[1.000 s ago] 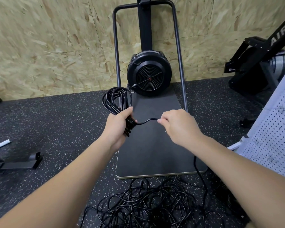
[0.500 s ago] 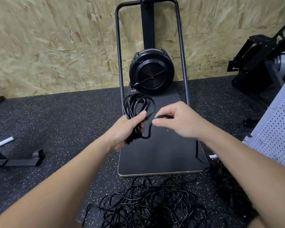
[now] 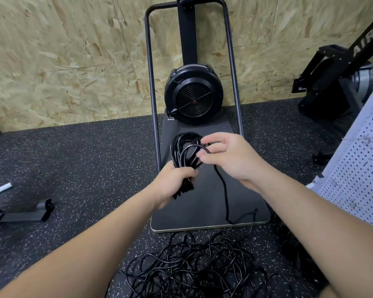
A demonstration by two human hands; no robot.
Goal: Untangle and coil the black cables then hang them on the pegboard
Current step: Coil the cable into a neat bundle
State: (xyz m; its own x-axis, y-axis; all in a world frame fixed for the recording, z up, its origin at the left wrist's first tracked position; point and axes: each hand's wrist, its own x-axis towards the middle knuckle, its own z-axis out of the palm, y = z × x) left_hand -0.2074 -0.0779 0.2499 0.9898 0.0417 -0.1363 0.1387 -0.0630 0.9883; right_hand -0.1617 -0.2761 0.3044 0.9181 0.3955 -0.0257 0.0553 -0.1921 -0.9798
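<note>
Since half a second earlier, the right hand (image 3: 230, 160) had carried the cable's free strand up over the coiled cable (image 3: 186, 151) at frame centre. Nearest, at the bottom centre, a tangled pile of black cables (image 3: 194, 269) lay on the speckled floor (image 3: 84, 168). Above it, the left hand (image 3: 172, 181) clenched the coil's gathered end, loops standing upward. Beside it, the right hand pinched the loose strand, which trailed down onto the black platform (image 3: 205, 203). A white pegboard (image 3: 357, 168) stood at right. Farthest, a fan housing (image 3: 193, 95) backed against the chipboard wall (image 3: 63, 61).
</note>
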